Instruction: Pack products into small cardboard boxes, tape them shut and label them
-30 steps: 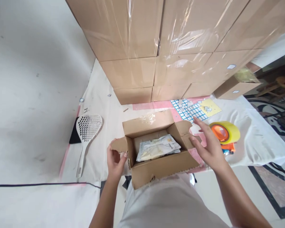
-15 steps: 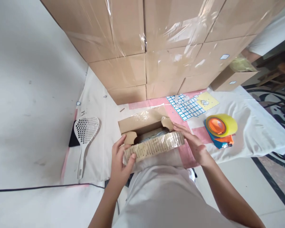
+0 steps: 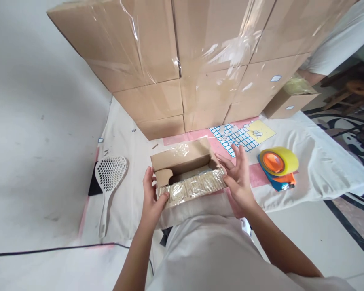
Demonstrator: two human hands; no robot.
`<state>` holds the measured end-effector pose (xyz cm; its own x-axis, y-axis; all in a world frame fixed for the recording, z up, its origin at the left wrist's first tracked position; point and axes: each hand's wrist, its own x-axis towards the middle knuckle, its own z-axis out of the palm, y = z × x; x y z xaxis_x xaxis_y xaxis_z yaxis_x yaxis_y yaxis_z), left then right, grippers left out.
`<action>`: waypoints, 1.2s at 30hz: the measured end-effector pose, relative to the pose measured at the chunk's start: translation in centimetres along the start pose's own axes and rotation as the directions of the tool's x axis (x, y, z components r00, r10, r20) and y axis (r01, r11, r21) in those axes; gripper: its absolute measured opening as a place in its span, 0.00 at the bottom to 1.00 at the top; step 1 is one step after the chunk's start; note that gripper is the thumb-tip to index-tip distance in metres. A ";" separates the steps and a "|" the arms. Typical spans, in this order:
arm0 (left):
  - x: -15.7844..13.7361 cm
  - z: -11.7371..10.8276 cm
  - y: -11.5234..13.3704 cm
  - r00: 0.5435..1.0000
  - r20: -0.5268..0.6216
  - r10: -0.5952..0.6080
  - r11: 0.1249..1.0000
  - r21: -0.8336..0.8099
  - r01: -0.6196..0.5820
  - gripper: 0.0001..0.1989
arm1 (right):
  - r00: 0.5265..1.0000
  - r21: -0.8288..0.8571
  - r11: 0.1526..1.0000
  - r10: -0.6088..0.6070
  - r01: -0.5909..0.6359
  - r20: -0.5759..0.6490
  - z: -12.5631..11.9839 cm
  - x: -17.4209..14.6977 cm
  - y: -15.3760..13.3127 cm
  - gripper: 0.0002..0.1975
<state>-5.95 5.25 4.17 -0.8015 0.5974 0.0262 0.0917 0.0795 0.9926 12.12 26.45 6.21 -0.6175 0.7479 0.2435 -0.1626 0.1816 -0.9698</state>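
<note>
An open cardboard box [image 3: 182, 158] with clear tape on its flaps sits on the cloth-covered table in front of me. Its near flap [image 3: 197, 186] is ribbed and shiny with tape, and a torn left flap [image 3: 164, 177] leans over the opening. What lies inside is mostly in shadow. My left hand [image 3: 153, 192] is closed on the box's left end, thumb on the near flap. At the right end my right hand [image 3: 239, 180] grips the corner between thumb and index finger, while its other fingers are raised and spread.
Stacked, taped cartons [image 3: 157, 101] rise behind the box. On the left lies a white slotted skimmer [image 3: 111, 173]. To the right are a tape dispenser with a yellow roll [image 3: 286, 161] and a grid sheet [image 3: 236, 139]. A person's arm [image 3: 312, 76] reaches near another box [image 3: 286, 106].
The torn right flap no longer stands over the opening. The bent near flap looks straighter. My right thumb has come onto the near corner, and other right fingers have lifted. The view has shifted slightly.
</note>
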 end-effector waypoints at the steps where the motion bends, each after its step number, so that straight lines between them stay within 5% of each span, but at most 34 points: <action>1: 0.1 0.1 0.0 1.000 -0.012 0.004 1.000 0.013 -0.004 0.44 | 0.999 -0.016 1.000 -0.011 0.012 0.039 -0.2 0.0 0.1 0.40; 6: 0.2 0.5 -0.1 0.994 -0.064 0.088 0.995 -0.038 -0.090 0.48 | 0.962 -0.274 0.950 -0.076 0.149 0.261 -1.5 0.1 0.3 0.24; 10: 0.6 -0.4 0.4 0.964 -0.036 0.262 0.957 0.137 -0.255 0.40 | 0.969 -0.316 0.935 -0.090 0.162 0.231 -1.3 0.0 0.6 0.27; 15: 0.5 -1.3 2.9 0.852 0.222 0.474 0.627 0.594 -0.504 0.13 | 0.981 -0.363 0.915 -0.136 0.177 0.136 -0.6 -0.5 1.1 0.26; 19: -0.9 0.1 4.3 0.815 0.342 0.467 0.397 0.743 -0.539 0.25 | 0.957 -0.402 0.872 -0.217 0.279 0.194 -0.9 -0.2 1.0 0.14; 24: -2.6 2.3 4.9 0.852 0.370 0.371 0.200 0.864 -0.462 0.29 | 0.932 -0.395 0.848 -0.284 0.353 0.224 -1.2 0.1 1.6 0.14; 31: -2.2 2.6 3.6 0.774 0.400 0.490 0.240 0.792 -0.561 0.28 | 0.930 -0.236 0.900 -0.363 0.366 0.058 0.2 -0.4 3.6 0.15; 36: -2.2 2.5 2.9 0.738 0.430 0.519 0.172 0.794 -0.583 0.24 | 0.922 -0.211 0.898 -0.385 0.386 0.050 0.2 -0.4 4.0 0.13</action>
<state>-2.48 6.18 6.74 -0.2900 0.8258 0.4837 0.9524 0.2986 0.0611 11.57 26.75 2.21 -0.5448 0.5878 0.5980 -0.2219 0.5867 -0.7788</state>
